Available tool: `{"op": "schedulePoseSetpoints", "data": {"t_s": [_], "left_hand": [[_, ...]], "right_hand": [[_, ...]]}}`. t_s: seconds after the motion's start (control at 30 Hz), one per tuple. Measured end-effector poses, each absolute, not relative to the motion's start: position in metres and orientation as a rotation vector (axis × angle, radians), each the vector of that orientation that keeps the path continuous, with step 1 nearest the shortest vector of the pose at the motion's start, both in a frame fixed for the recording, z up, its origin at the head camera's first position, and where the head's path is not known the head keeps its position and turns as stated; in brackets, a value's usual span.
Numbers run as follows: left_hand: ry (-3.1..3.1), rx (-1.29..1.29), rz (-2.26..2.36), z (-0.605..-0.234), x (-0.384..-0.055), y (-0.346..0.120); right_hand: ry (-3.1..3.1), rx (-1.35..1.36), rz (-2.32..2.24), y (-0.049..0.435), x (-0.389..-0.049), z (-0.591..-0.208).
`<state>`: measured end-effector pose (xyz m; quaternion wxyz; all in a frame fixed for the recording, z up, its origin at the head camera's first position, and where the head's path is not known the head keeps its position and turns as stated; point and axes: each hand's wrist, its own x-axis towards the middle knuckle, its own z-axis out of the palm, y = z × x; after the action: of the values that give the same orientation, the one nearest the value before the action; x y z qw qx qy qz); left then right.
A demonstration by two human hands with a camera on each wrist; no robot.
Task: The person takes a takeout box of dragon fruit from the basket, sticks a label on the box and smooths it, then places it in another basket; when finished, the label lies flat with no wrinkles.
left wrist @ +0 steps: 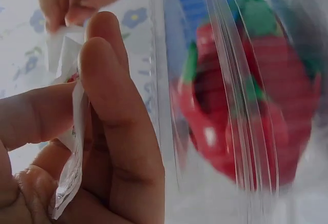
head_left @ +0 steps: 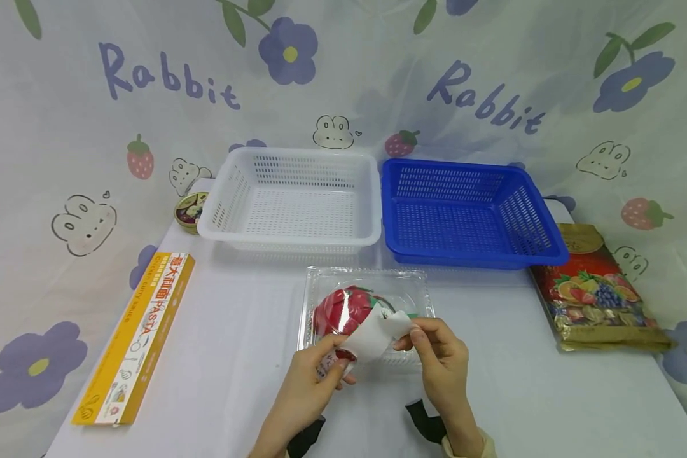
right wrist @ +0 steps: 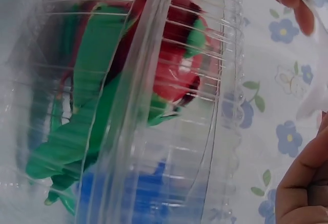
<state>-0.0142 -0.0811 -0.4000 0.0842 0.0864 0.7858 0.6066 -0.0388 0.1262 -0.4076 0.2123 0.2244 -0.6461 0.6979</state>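
Note:
My left hand [head_left: 308, 381] pinches a small white packet [head_left: 372, 337] between thumb and fingers. Small print and a dark red picture show on the packet's lower end. At its upper right corner, my right hand [head_left: 443, 356] pinches the white sheet between thumb and forefinger. Behind both hands lies a clear plastic clamshell box [head_left: 305, 312], with a red dragon fruit [head_left: 340, 308] with green scales inside. The packet overlaps the box's front part in the head view. In the left wrist view, the packet [left wrist: 77, 126] is seen edge-on between the fingers.
At the back stand a white basket [head_left: 289, 242] and a blue basket [head_left: 475, 259], side by side. A yellow pasta box [head_left: 131, 337] lies left, and a small round tin [head_left: 189, 213] sits behind it. A red and gold bag [head_left: 601, 292] lies right, partly behind the blue basket.

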Motion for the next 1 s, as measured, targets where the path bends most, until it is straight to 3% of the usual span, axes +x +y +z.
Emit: {"op": "schedulePoseSetpoints", "data": {"t_s": [0.3, 0.53, 1.0], "left_hand": [[2.492, -0.196, 1.872, -0.401, -0.022, -0.115], [2.661, -0.66, 1.582, -0.417, -0.033, -0.156], [2.873, -0.776, 1.274, -0.443, -0.038, -0.167]], "right_hand": [[-1.708, 0.617, 1.948, 0.125, -0.043, -0.408], [-1.776, 0.651, 1.828, 0.126, -0.047, -0.412], [-2.051, 0.744, 1.345, 0.122, -0.057, -0.42]]}}
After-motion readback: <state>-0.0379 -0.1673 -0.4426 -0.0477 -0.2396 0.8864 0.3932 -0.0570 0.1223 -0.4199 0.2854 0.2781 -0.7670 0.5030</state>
